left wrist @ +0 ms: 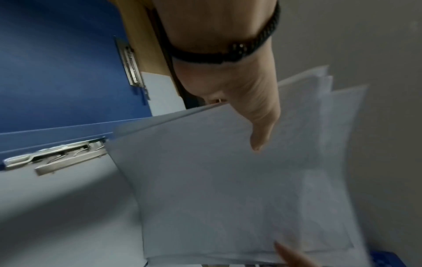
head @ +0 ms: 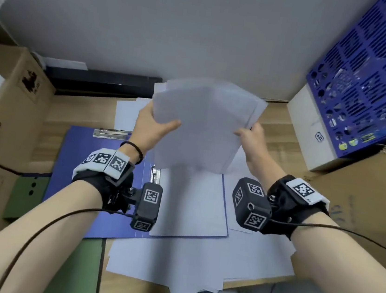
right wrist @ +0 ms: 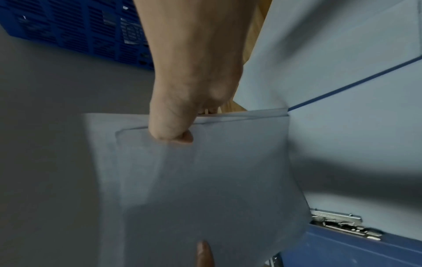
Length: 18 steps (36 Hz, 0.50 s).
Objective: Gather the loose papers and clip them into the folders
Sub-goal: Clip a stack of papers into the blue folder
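A loose stack of white papers point(head: 201, 125) is held upright above the desk, its sheets fanned and uneven at the top. My left hand point(head: 152, 126) grips the stack's left edge, thumb point(left wrist: 262, 130) on the front. My right hand point(head: 251, 139) grips the right edge, thumb point(right wrist: 173, 133) pressed on the front sheet point(right wrist: 205, 180). Below lies an open blue folder point(head: 78, 181) with a metal clip point(head: 155, 174) at its spine and white sheets point(head: 192, 204) on its right half. A second clip point(head: 111, 133) lies at the folder's top edge.
More loose papers point(head: 172, 265) lie spread over the desk's front edge. Cardboard boxes point(head: 5, 103) stand at the left, another box point(head: 350, 202) at the right. A blue perforated crate point(head: 377, 79) sits on a white box point(head: 310, 131). A green folder point(head: 27, 196) lies left.
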Tool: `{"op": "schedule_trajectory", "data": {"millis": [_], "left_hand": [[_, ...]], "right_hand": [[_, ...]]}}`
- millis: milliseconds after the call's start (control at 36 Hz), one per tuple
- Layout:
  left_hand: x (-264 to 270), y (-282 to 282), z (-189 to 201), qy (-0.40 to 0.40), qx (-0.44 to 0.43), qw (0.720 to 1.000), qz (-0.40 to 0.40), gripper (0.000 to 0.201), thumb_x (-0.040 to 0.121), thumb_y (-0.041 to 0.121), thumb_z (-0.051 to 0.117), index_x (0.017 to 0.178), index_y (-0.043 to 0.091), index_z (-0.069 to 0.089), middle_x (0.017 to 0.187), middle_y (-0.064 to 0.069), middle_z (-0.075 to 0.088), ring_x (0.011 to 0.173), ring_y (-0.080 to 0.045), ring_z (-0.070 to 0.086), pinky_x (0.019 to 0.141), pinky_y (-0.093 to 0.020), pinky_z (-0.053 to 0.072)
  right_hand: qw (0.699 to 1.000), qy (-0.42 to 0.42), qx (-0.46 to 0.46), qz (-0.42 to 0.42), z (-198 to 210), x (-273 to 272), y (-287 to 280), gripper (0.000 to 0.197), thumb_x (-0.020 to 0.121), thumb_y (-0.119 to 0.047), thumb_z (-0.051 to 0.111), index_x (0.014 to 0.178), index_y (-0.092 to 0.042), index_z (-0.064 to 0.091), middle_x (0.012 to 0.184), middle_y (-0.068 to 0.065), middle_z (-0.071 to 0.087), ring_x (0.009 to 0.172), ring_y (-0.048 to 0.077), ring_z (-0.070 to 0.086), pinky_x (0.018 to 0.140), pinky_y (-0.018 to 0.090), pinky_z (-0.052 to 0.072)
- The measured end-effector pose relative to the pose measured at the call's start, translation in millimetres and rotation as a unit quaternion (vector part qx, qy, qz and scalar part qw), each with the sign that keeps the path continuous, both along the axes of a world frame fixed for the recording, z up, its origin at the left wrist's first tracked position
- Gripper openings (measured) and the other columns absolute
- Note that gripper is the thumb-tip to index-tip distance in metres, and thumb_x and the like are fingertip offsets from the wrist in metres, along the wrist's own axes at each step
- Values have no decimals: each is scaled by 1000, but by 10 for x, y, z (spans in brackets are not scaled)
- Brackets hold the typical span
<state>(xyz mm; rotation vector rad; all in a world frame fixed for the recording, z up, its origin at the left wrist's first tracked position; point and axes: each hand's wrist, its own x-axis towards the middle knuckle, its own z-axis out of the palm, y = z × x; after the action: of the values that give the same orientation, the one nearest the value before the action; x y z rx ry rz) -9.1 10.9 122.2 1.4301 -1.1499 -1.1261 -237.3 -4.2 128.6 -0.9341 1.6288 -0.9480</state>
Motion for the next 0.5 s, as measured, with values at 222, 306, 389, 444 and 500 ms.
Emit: {"op": "schedule_trajectory", "data": {"millis": [222,306,389,444,500], "left_hand": [[-41,58,-142,12,79,997,1,45,72,-14,46,109,9,57,100,-4,61,88,-18,54,65,-21,46],[-69,42,-104,30,83,996,12,38,55,-2,45,89,10,56,85,-5,55,75,-17,47,59,-23,39],[-65,-18,-8,46,66,996,35,28,51,-1,43,73,11,55,75,-3,53,67,-15,43,52,-18,38],[-48,-60,46,57,47,997,37,22,54,-3,43,66,13,52,71,-2,50,63,-14,41,47,-14,37],[-19,-78,64,54,39,997,36,22,58,-6,45,65,14,51,70,-1,51,63,-13,42,49,-13,38]], "right_hand": [[1000,-17,18,10,-127,7,211,51,87,10,35,129,-16,48,107,-7,61,95,6,57,69,17,43],[1000,-19,19,5,-143,29,205,46,83,12,32,119,-9,53,99,-2,61,96,17,57,70,24,44],[999,-29,-8,-18,-27,35,161,41,80,17,31,101,-8,56,86,-2,60,84,16,54,62,21,43],[998,-43,-31,-31,88,27,130,41,79,19,30,85,-12,55,80,-3,58,74,11,53,56,14,43],[997,-52,-50,-26,145,8,105,43,79,18,30,79,-17,54,79,-3,58,71,9,52,57,13,42]]}}
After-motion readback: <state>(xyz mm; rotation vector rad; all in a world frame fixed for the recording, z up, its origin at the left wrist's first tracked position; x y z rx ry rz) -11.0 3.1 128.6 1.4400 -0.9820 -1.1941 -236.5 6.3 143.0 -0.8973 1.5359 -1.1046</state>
